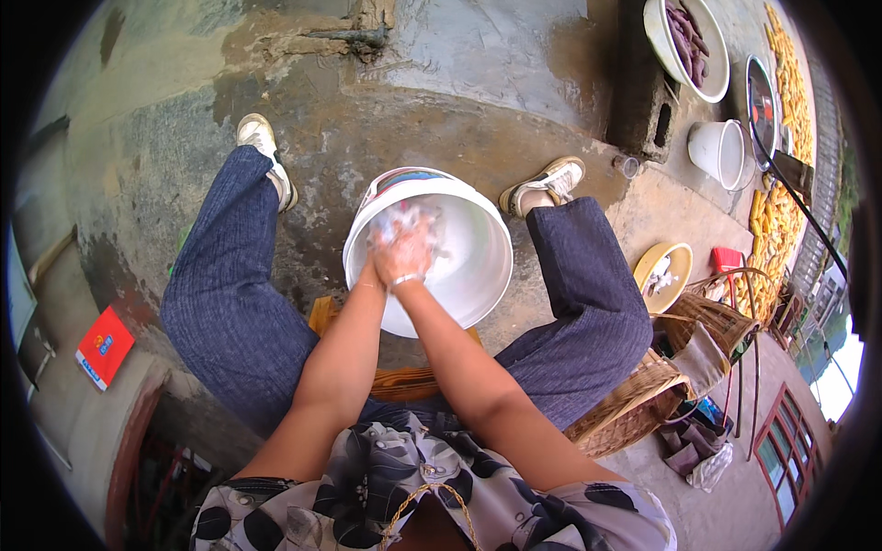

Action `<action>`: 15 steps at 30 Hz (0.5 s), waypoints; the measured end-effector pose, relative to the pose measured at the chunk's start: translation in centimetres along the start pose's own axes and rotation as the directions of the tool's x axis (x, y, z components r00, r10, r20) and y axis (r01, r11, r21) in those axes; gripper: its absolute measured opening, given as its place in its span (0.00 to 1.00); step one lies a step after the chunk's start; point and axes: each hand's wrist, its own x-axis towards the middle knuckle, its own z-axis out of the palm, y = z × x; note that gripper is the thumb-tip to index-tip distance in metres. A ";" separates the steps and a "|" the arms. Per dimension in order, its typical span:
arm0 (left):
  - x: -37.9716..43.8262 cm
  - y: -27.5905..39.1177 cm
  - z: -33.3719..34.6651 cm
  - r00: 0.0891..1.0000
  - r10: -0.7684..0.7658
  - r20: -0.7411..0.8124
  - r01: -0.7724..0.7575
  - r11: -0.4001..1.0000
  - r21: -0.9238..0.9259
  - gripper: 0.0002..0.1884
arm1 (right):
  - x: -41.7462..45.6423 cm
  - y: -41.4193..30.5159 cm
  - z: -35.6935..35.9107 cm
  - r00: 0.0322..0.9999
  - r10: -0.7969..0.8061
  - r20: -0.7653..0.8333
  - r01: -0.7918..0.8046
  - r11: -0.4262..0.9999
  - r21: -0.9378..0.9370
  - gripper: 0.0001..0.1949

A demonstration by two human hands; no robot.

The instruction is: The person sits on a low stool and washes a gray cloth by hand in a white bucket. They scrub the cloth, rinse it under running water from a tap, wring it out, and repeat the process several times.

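A white plastic bucket (482,275) stands on the wet concrete between my feet. Both hands are down inside it, close together against its far left part. My right hand (410,251), with a bracelet at the wrist, lies over a wet, pale cloth-like bundle (406,219), blurred by motion. Partly behind it is my left hand (375,251), and its fingers are hidden. Which hand grips the bundle cannot be told. Pale liquid or foam shows in the bucket.
A wooden stool (406,384) is under me. On the right are a yellow basin (682,272), a white bucket (710,151), a basin of purple tubers (720,62), wicker baskets (634,399) and corn cobs (772,227). A concrete block (644,103) lies at upper right; a small clear cup (627,166) stands nearby.
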 end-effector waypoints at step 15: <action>-2.4 1.1 4.7 0.961 0.010 -0.275 0.063 0.964 0.256 0.24 | 6.2 2.1 -0.2 0.987 0.139 -0.077 -0.134 0.989 0.060 0.18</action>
